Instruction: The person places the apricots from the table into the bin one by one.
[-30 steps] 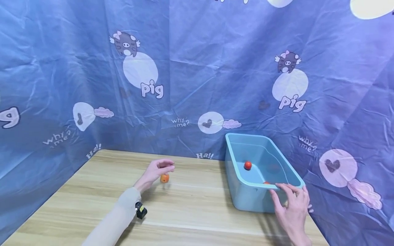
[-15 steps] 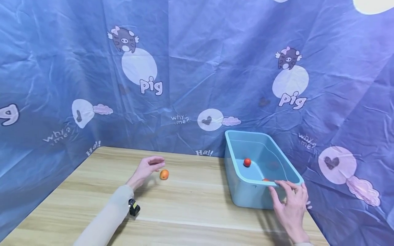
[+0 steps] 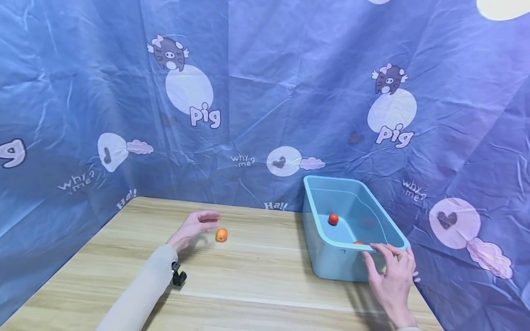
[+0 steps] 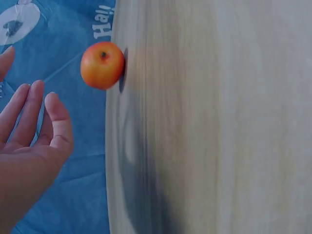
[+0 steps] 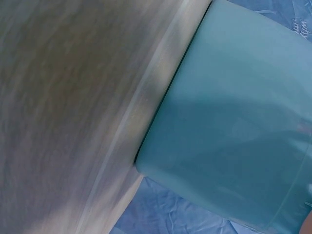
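On the wooden table sits a small orange-red apple [image 3: 221, 235], its stem dimple showing in the left wrist view [image 4: 102, 66]. Just to its left is my left hand [image 3: 195, 227], fingers loosely bent, holding nothing and apart from the apple. My right hand [image 3: 393, 280] grips the near rim of a light blue plastic bin [image 3: 339, 264], fingertips over the edge and thumb on the outside. Inside the bin lies a red round fruit [image 3: 333, 219]. A second reddish piece [image 3: 358, 242] is mostly hidden behind the near rim.
The bin stands at the right of the table [image 3: 256, 285], close to the curtain. A blue printed curtain [image 3: 256, 92] surrounds the table's back and sides. A small black device [image 3: 178, 274] is strapped to the left wrist.
My left hand has drawn back leftward from above the apple, which stays at nearly the same spot on the table. The right hand keeps its place on the bin rim.
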`<state>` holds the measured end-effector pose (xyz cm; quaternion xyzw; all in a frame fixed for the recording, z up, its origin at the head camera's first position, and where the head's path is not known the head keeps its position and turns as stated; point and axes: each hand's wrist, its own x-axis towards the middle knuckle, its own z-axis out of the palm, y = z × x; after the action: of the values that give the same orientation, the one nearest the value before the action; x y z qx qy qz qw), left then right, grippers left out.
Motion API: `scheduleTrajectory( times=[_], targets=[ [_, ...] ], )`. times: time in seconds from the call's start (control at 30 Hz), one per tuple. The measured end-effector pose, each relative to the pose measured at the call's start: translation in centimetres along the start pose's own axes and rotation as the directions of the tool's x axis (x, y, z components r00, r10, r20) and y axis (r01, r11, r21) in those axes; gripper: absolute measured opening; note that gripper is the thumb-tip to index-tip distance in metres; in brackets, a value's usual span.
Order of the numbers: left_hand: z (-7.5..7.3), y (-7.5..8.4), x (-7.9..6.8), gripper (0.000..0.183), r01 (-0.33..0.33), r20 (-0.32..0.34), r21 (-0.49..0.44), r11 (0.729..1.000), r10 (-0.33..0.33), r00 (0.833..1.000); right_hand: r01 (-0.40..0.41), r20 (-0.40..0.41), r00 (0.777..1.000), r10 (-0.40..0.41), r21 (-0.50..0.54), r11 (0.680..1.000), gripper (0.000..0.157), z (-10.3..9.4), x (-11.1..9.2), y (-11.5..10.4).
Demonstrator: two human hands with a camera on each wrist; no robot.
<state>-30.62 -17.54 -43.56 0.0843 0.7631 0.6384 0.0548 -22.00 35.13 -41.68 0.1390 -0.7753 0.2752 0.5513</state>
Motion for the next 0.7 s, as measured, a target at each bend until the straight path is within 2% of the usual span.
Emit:
scheduleTrajectory(
  times=[0.17,0.37,0.53,0.7],
  targets=[
    [-0.3,-0.6,0.4,0.054,0.05,0.081,0.026,0.998,-0.052,0.995,0.001,0.0,1.0,-0.001,0.001,1.0,0.06,0.0,0.0,0.0],
    [-0.5,-1.2,0.9,0.062,0.104,0.173,0.048,0.993,-0.111,0.979,0.005,0.002,1.0,-0.005,0.004,1.0,0.059,0.0,0.0,0.1],
    [-0.5,-1.6,1.2,0.064,0.125,0.233,0.016,0.992,-0.125,0.964,0.004,0.003,1.0,-0.004,0.005,1.0,0.059,0.0,-0.1,0.1],
    [-0.3,-1.8,1.6,0.066,0.129,0.269,0.026,0.991,-0.131,0.954,0.006,0.005,1.0,-0.006,0.001,1.0,0.059,-0.1,-0.2,0.2]
  ],
)
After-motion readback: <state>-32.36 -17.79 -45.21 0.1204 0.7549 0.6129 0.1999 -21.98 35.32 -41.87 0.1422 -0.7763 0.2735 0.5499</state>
